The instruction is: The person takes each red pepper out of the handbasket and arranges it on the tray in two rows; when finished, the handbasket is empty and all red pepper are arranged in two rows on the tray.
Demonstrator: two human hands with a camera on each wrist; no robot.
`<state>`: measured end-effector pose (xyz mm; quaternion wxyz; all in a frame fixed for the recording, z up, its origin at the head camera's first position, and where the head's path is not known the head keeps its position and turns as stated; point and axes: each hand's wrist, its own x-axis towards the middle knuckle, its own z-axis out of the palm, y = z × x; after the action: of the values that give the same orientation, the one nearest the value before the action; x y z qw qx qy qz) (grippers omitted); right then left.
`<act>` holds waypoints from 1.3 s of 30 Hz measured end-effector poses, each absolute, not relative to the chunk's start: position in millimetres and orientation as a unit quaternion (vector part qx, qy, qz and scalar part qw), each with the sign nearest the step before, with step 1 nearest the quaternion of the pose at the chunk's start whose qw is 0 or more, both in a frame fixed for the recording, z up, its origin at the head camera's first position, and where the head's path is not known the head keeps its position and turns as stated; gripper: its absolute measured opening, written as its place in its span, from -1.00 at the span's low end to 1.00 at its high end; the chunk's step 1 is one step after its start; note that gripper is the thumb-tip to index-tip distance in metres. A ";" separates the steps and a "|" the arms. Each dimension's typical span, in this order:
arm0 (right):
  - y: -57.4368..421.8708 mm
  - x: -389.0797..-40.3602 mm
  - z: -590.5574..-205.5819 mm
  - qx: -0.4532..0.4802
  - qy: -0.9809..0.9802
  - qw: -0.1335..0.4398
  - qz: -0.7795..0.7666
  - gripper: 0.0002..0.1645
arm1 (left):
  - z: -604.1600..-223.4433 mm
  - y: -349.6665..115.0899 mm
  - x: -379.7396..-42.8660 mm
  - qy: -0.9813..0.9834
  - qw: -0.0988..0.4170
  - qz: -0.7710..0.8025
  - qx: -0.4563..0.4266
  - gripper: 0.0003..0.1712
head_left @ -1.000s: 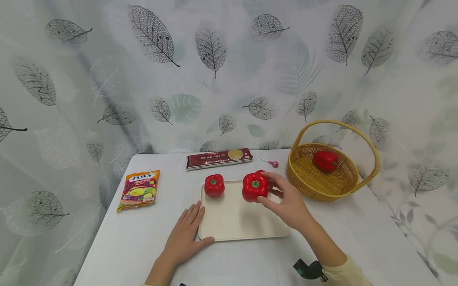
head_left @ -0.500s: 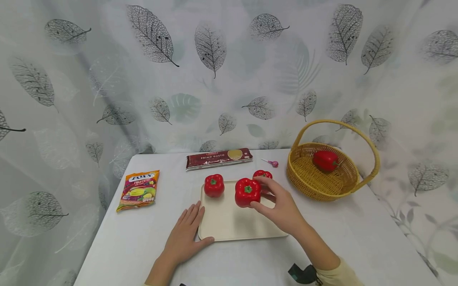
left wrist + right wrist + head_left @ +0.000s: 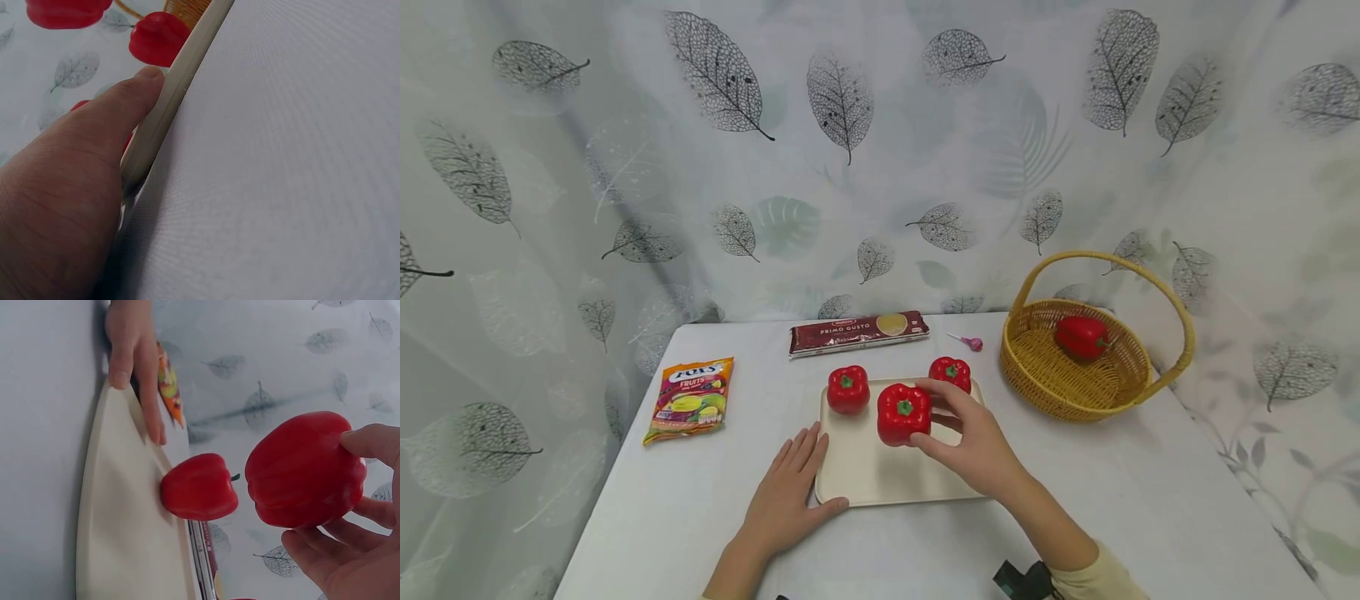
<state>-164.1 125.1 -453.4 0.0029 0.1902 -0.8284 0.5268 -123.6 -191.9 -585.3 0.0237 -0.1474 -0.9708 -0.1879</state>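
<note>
My right hand [image 3: 966,437] grips a red bell pepper [image 3: 903,414] between thumb and fingers, stem up, above the cream tray [image 3: 865,479]. The right wrist view shows this bell pepper [image 3: 306,469] raised off the tray, with the thumb on one side and fingers on the other. My left hand [image 3: 790,492] lies flat at the tray's left front corner, its thumb [image 3: 140,94] along the front rim in the left wrist view. A second bell pepper [image 3: 848,390] stands at the tray's back left corner, and a third [image 3: 951,374] at the back right.
A yellow wicker basket [image 3: 1045,400] with a tall handle stands at the right, holding another red bell pepper [image 3: 1082,337] on its side. Behind the tray lie a brown biscuit pack [image 3: 857,333] and a pink lollipop [image 3: 973,342]. An orange candy bag [image 3: 691,400] lies at the left.
My right hand has carried the held bell pepper to the left and slightly toward me over the tray, uncovering the back right pepper. The left hand has stayed in place.
</note>
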 end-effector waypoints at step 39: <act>90.0 -154.3 -483.0 0.215 -0.798 -0.063 0.559 -0.16 | -586.7 -191.4 -124.5 -0.967 0.038 -0.207 -0.145 0.28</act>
<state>-154.3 90.0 -483.0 -0.0625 0.2154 -0.7985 0.5587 -124.5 -191.4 -586.7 0.0378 -0.1450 -0.9667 -0.2075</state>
